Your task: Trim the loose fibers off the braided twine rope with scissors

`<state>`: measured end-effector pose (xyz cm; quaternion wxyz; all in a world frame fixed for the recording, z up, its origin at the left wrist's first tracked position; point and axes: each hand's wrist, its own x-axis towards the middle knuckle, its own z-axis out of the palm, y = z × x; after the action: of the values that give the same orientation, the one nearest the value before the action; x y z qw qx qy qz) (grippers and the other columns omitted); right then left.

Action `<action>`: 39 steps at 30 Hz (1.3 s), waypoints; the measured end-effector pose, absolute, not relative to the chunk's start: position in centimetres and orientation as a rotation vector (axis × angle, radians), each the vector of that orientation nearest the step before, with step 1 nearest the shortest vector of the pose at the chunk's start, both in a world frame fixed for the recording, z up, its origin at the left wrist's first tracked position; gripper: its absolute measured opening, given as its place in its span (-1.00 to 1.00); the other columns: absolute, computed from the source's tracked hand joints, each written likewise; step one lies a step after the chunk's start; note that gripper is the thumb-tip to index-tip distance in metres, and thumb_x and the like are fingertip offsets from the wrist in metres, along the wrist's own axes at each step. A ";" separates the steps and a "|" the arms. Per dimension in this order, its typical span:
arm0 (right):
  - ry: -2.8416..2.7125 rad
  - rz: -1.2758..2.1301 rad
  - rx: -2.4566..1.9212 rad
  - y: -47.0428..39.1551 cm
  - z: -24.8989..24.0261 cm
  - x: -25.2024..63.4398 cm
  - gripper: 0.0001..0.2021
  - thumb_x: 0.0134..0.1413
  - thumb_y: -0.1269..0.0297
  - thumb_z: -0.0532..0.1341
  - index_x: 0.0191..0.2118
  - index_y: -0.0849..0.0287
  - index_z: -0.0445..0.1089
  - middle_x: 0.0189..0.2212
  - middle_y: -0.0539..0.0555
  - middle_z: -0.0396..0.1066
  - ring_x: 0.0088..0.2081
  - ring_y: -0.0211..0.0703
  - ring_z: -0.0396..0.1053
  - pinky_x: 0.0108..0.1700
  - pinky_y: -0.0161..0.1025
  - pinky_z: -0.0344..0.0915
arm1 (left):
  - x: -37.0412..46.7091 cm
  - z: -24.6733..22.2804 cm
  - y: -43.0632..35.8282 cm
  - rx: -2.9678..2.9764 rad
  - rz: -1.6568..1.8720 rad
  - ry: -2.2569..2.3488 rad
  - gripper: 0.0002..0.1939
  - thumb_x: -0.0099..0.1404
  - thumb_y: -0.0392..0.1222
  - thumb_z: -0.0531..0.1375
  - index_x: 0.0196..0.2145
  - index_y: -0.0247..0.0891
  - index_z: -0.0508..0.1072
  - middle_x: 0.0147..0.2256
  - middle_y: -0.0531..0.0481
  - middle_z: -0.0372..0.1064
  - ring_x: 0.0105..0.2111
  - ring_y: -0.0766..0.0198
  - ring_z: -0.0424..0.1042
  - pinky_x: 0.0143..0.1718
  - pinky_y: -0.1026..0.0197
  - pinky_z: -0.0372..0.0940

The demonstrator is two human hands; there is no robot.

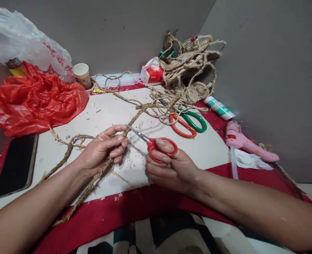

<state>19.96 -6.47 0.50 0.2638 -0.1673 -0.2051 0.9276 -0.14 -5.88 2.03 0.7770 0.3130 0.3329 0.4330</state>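
Between the fingers of my left hand [106, 148] runs a braided straw cord [100, 173], pinched near a small pale band. One end trails down over the table's front, while the other stretches away toward a tangle of straw strands. My right hand [171, 167] is closed round the red handles of a small pair of scissors [142, 135]. The scissor blades point left, and their tips are at the cord just beside my left fingertips. I cannot tell whether the blades touch the cord. Another length of braid [66, 155] lies to the left, behind my left forearm.
Larger scissors with orange and green handles [193, 121] lie beyond my right hand. A heap of woven straw [190, 70] and a tissue pack [153, 72] stand at the back. Right is a pink glue gun [248, 143]; left are a phone [17, 164], red bag [39, 98] and paper cup [82, 75].
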 end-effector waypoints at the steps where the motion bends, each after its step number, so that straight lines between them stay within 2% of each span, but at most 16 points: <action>1: -0.567 2.507 -0.454 -6.5 0.6 20.0 -0.47 0.06 0.03 0.25 -0.70 0.20 0.02 -0.79 -0.18 -0.13 -0.75 -0.46 -0.23 -0.71 -0.46 -0.04 | -0.1 2.0 -5.8 0.680 0.938 0.727 -0.80 0.17 -0.38 0.24 -0.23 -0.23 0.47 -0.49 0.07 0.31 -0.69 0.55 0.06 -0.66 0.44 0.11; 7: -0.657 2.460 -0.396 -6.7 0.6 20.1 -0.54 0.05 -0.06 0.19 -0.64 0.21 0.23 -0.77 -0.17 -0.12 -0.74 -0.41 -0.10 -0.74 -0.43 0.12 | -0.1 2.5 -5.5 0.694 0.993 0.795 -0.88 0.14 -0.36 0.26 -0.32 -0.34 0.44 -0.50 0.03 0.36 -0.67 0.51 0.14 -0.67 0.42 0.11; 15: -0.629 2.679 -0.217 -6.8 -0.7 19.6 -0.52 0.10 -0.09 0.08 -0.56 0.25 0.34 -0.76 -0.16 -0.07 -0.75 -0.39 -0.03 -0.75 -0.41 0.16 | -0.5 2.5 -5.4 0.659 1.006 0.831 -0.90 0.10 -0.34 0.27 -0.36 -0.34 0.45 -0.50 -0.01 0.40 -0.64 0.46 0.22 -0.62 0.38 0.15; 21: -0.576 2.618 -0.381 -6.6 -0.2 19.8 -0.54 0.09 -0.05 0.16 -0.64 0.22 0.23 -0.79 -0.17 -0.12 -0.75 -0.42 -0.12 -0.74 -0.45 0.11 | -0.5 2.8 -5.3 0.658 0.971 0.842 -0.85 0.01 -0.39 0.25 -0.38 -0.40 0.50 -0.47 -0.09 0.44 -0.61 0.39 0.29 -0.59 0.33 0.21; 25: -0.578 2.526 -0.463 -6.1 0.2 20.1 -0.53 0.06 -0.02 0.21 -0.67 0.21 0.17 -0.80 -0.18 -0.14 -0.75 -0.43 -0.17 -0.71 -0.46 0.08 | -0.8 3.0 -5.1 0.720 0.914 0.896 -0.85 0.06 -0.34 0.27 -0.35 -0.42 0.52 -0.48 -0.11 0.46 -0.62 0.38 0.31 -0.55 0.30 0.24; 33: -0.606 2.610 -0.344 -6.2 -0.3 19.8 -0.51 0.09 -0.13 0.09 -0.60 0.22 0.27 -0.74 -0.15 -0.11 -0.72 -0.38 -0.08 -0.74 -0.42 0.12 | -0.8 2.5 -5.1 0.768 0.898 0.872 -0.90 0.10 -0.33 0.31 -0.37 -0.36 0.49 -0.48 -0.04 0.44 -0.62 0.42 0.29 -0.56 0.32 0.23; 39: -0.567 2.592 -0.343 -6.4 -0.3 19.5 -0.50 0.10 -0.11 0.09 -0.61 0.22 0.29 -0.75 -0.15 -0.12 -0.72 -0.38 -0.09 -0.73 -0.41 0.12 | -0.7 1.9 -5.2 0.750 0.911 0.836 -0.86 0.13 -0.34 0.29 -0.30 -0.29 0.46 -0.46 -0.01 0.42 -0.59 0.41 0.28 -0.59 0.36 0.23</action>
<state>19.51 -6.42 -0.32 0.2312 -0.1248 -0.2062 0.9426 -0.68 -5.22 1.90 0.7499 0.3430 0.3825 0.4167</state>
